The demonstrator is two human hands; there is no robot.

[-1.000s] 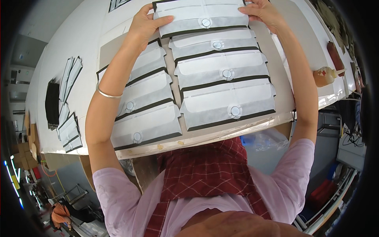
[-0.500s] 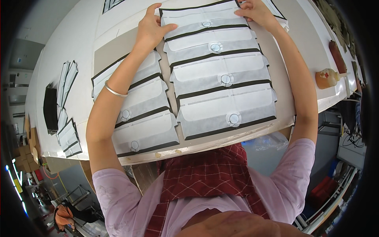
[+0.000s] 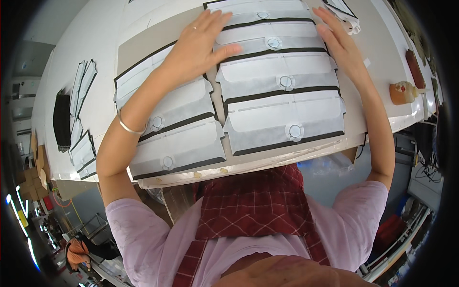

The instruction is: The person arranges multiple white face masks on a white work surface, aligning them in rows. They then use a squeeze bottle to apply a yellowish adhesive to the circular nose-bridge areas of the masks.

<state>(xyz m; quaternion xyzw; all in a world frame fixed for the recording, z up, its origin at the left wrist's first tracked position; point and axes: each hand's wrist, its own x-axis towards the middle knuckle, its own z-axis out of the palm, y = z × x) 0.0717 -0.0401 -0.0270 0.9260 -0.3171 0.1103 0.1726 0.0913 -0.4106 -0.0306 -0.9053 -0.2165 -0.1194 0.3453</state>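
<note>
- Many white flaps with black edges lie flat on a brown board, and the board lies on the white worktop.
- The flaps make two rows. The right row has four or more flaps, one above the other. The left row has about three.
- Each flap is long from side to side. Its long side runs across the worktop, tipped a little up toward the right. Its black edge is on the side near the person.
- Each flap has a small round snap in the middle, near the black edge.
- The left hand lies flat, palm down, where the two rows meet. Its fingers are spread wide and press on a flap in the right row. It grips nothing.
- The right hand lies flat on the right end of the same row. Its fingers are straight and close together and point away from the person. It grips nothing.
- A thin silver bangle sits on the left wrist.
- More flaps lie in a small pile far to the left, next to a black piece.
- A small orange bottle lies on its side near the right edge of the worktop. A dark red thing lies just past it.
</note>
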